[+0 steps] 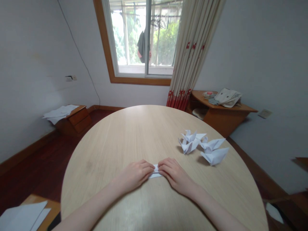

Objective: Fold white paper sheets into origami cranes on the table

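A small folded piece of white paper (156, 175) lies on the round wooden table (115, 134), straight in front of me. My left hand (138, 173) grips its left side with the fingers bent together. On the opposite side my right hand (173, 175) holds the paper the same way, fingertips close to those of the left. Both hands cover much of the paper, so only its middle and lower edge show. To the right, beyond my right hand, stand several white folded paper birds (214, 156), grouped close together.
White sheets (24, 215) rest on a wooden surface at the lower left. More papers (60, 111) lie on a small cabinet by the left wall. A corner desk (221, 112) at the back right carries a pale cloth bag (227, 97). A curtain (192, 51) hangs beside the window.
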`<state>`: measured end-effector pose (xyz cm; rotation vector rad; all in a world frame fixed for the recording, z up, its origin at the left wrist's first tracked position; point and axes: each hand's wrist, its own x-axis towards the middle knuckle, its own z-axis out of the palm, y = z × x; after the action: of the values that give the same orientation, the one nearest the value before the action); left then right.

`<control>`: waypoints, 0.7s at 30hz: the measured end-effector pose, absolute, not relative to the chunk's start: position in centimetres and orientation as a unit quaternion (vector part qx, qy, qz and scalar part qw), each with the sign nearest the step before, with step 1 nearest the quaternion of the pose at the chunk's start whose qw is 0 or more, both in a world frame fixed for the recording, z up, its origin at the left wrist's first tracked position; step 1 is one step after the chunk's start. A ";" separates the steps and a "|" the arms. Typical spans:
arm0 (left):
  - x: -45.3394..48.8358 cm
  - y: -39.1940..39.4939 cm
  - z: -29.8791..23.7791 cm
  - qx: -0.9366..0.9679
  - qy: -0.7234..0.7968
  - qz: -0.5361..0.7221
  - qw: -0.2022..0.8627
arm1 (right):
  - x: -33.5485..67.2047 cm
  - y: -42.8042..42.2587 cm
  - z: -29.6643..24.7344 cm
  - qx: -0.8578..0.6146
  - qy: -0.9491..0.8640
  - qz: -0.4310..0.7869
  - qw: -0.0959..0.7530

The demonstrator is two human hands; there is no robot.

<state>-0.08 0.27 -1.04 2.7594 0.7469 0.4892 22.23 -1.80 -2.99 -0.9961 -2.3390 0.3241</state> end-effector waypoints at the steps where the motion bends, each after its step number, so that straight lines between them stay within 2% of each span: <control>1: -0.1 0.3 -1.0 0.943 0.257 0.170 0.127 | 22.2 -1.8 -3.0 -0.367 -0.877 0.123 0.286; 7: -0.1 0.1 -0.9 0.937 0.274 0.163 0.145 | 22.0 -2.1 -3.1 -0.357 -0.883 0.144 0.269; 17: 0.2 0.0 -1.2 0.918 0.327 0.162 0.157 | 20.9 -2.0 -3.6 -0.430 -0.857 0.120 0.257; 21: 0.4 0.1 -1.8 0.906 0.342 0.182 0.168 | 20.8 -1.8 -3.8 -0.456 -0.839 0.147 0.258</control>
<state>0.44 0.07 -1.84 2.5789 0.9734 0.5192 20.78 -1.79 -3.75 -1.2369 -2.2758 0.3975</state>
